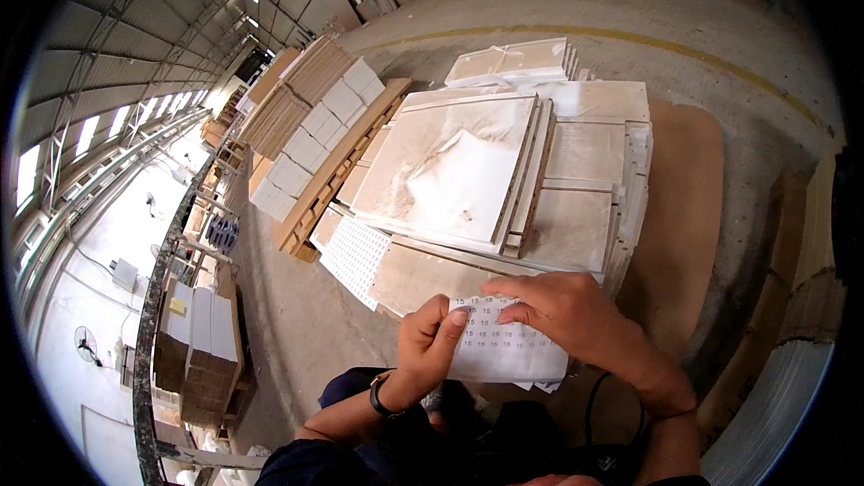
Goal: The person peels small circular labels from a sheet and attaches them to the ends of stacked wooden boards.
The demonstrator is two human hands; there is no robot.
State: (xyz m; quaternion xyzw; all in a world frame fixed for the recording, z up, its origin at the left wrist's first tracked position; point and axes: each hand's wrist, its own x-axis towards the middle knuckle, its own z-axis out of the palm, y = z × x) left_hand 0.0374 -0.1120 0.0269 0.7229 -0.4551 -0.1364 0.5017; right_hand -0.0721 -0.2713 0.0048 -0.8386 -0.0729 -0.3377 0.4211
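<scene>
A white sheet of labels (504, 362) printed with rows of small dark numbers is in front of me, several pages thick at its lower edge. My left hand (425, 342) pinches its left side, thumb on the front face; a dark band circles that wrist. At the sheet's upper edge is my right hand (571, 310), thumb against the printed face and index finger stretched along the top, with a gap between the two. Just beyond lies a stack of pale flat panels (459, 171), dusty on top. A white sheet with rows of small marks (354, 256) rests on its near left corner.
Left of the stack, a wooden pallet (346, 166) bears white boxes (306, 144) and brown boards (297, 85). More boards (202, 342) stand beside a metal rail (148, 351). A brown sheet (684, 207) lies on the floor at right, near stacked material (774, 396).
</scene>
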